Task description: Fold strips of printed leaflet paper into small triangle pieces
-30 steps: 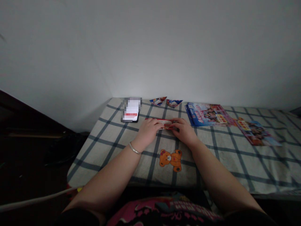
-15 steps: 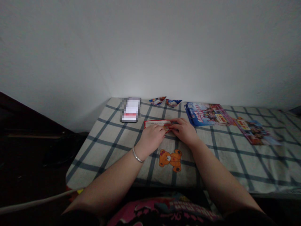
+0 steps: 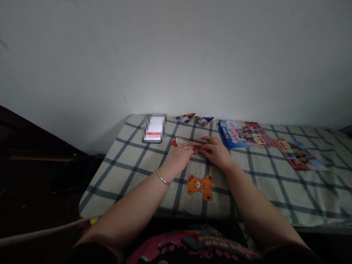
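Note:
A folded paper sheet [image 3: 182, 140], white with red edges and corner, lies on the checked cloth in front of me. My left hand [image 3: 181, 156], with a silver bangle at the wrist, holds it from the near side, fingers bent over its middle. At its right end the thumb and fingertips of my right hand [image 3: 216, 152] close on the paper, while one finger sticks out. The fingers hide much of the sheet's lower half. Just beyond, against the wall, are two small folded paper pieces [image 3: 185, 118] in blue and red print.
A phone [image 3: 154, 128] with a blurred screen lies at the back left. To the right are a stack of printed flyers [image 3: 239, 134] and another flyer [image 3: 301, 154]. A teddy bear picture [image 3: 200, 186] is on the tablecloth [image 3: 132, 176] near me. The wall rises behind.
The paper's left end now shows a red corner and slants, where it was a straight red-bordered strip. Both hands have stayed almost in place on it.

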Demonstrator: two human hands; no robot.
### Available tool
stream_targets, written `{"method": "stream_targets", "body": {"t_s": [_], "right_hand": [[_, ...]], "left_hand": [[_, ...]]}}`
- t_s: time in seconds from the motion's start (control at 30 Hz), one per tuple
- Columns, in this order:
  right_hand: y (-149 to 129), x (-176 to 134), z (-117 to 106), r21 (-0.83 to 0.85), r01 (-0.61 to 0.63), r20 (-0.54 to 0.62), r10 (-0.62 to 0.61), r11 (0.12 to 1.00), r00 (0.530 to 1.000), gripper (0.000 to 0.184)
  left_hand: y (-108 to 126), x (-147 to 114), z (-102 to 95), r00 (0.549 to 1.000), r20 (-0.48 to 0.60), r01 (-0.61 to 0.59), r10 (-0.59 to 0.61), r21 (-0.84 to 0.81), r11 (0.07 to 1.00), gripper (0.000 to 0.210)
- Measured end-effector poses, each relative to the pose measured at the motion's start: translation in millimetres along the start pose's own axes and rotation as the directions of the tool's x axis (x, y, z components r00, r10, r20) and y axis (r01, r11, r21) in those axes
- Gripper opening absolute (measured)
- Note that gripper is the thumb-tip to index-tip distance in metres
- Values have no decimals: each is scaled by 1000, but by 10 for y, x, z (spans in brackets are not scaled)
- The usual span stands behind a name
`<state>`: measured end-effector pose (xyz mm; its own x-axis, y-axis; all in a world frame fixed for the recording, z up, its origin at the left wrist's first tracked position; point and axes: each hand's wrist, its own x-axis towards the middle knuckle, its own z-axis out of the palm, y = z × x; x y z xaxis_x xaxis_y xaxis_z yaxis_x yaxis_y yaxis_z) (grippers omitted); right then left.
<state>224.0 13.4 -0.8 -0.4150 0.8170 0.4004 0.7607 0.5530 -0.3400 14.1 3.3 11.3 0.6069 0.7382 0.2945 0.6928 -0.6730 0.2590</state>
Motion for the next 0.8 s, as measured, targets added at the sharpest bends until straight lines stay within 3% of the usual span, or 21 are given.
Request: {"method": "stream_targets", "body": {"t_s": [0.17,0.4,0.57,0.8], "right_hand": [[-39,-4,13,-23,-22,-25,21,999,999,9],[-69,35,88,-33,-66,-40,65,997,997,8],[-157,71,108,-148,-112,-14,111,983,994,8],[-203,77,115,-198,-122,-14,121,973,993,9]], "left_hand": [[-39,10,23,999,10,-38,38,-7,999,18],[-3,-1,-29,1000,5,31,-31,-11,999,17],[17,13,-63,996,37,83,-84,27,996,18],[5,19,-65,997,32,67,-68,31,997,20]]}}
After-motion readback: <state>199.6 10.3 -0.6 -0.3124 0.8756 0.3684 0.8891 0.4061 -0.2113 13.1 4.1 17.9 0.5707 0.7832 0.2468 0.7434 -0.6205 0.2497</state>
